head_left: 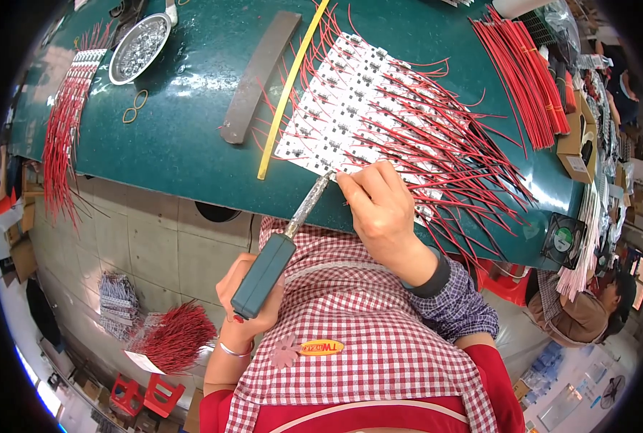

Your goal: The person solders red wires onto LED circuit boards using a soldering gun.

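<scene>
My left hand (233, 292) is closed round the dark green handle of a soldering iron (265, 276). The iron's metal shaft slants up and away, and its tip meets the near edge of a white circuit board panel (343, 119). Right beside that tip, my right hand (382, 206) pinches with thumb and forefinger at the panel's edge. What lies between those fingers is too small and hidden to make out. Red and black wires (437, 137) fan out from the panel toward the right, and thinner red ones stick out on its left side.
Left of the panel lie a yellow strip (292, 90) and a grey bar (260, 79). A metal bowl of shiny bits (139, 49), rubber bands (135, 106) and a wired panel (72, 119) are farther left. Red wire bundles (527, 79), a cardboard box (577, 141) and a small fan (563, 242) stand right.
</scene>
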`<state>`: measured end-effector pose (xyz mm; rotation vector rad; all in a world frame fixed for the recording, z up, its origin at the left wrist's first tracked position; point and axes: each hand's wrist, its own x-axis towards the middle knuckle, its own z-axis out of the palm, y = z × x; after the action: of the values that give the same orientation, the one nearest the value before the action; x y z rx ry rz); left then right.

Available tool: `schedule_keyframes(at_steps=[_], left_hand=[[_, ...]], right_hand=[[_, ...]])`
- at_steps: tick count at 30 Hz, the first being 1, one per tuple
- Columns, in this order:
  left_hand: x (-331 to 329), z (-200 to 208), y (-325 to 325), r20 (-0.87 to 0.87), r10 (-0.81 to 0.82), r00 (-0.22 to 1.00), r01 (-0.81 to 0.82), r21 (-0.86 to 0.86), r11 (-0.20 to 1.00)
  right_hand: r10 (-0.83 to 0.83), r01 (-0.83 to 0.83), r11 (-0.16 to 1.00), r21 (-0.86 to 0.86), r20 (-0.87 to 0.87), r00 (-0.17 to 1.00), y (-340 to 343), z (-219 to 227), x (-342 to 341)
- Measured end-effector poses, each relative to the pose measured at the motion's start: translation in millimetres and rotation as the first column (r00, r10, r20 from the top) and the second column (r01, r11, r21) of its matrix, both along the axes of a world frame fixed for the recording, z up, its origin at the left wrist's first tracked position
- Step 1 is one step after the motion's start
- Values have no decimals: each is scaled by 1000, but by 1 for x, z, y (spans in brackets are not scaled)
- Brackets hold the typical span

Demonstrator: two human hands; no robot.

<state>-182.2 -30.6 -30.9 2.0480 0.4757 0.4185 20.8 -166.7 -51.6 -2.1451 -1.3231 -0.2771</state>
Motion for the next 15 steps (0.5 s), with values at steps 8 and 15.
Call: schedule_keyframes(at_steps=[8,15], left_hand=[[-11,-8,0,20,13,1000,-13,1,1000],[-22,-18,1,27,126,992,-120,-171,978]], right_hand=[[-4,4,1000,-1,6,1000,1,2,0],[-4,4,1000,-5,5,1000,2,0,2]])
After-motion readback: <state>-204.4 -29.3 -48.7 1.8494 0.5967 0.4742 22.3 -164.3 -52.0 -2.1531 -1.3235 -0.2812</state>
